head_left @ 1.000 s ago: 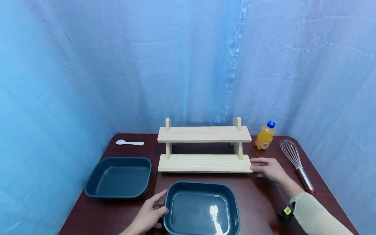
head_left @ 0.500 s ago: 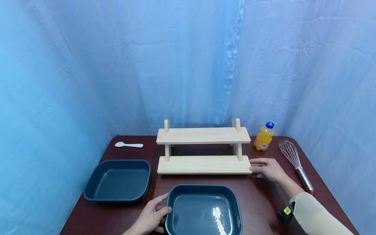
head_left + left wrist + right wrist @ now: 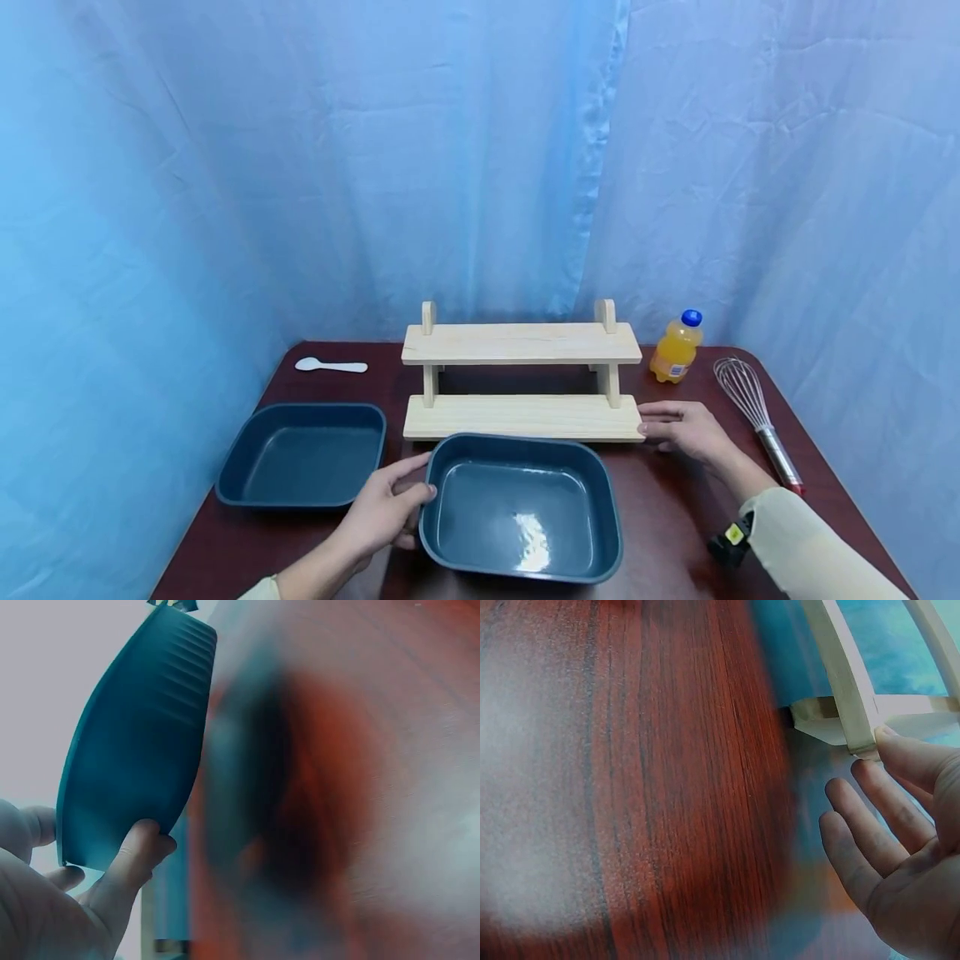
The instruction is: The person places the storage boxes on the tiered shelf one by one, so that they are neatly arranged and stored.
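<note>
- Blue curtains [image 3: 480, 167] behind a dark red wood-grain table [image 3: 660, 533]
- Two-tier wooden display stand [image 3: 521, 343] toward the back
- Blue rectangular baking dish [image 3: 487, 517] held above the table, before the stand; a second dish [image 3: 315, 458] sits left
- Wire whisk [image 3: 780, 460], far right
- Left hand [image 3: 380, 510] grips the held dish's left end, thumb against fingers
- Right hand [image 3: 684, 431], fingers loosely spread, touches the stand's right end
- Orange drink bottle [image 3: 677, 357] behind it
- White spoon [image 3: 333, 366], back left
</note>
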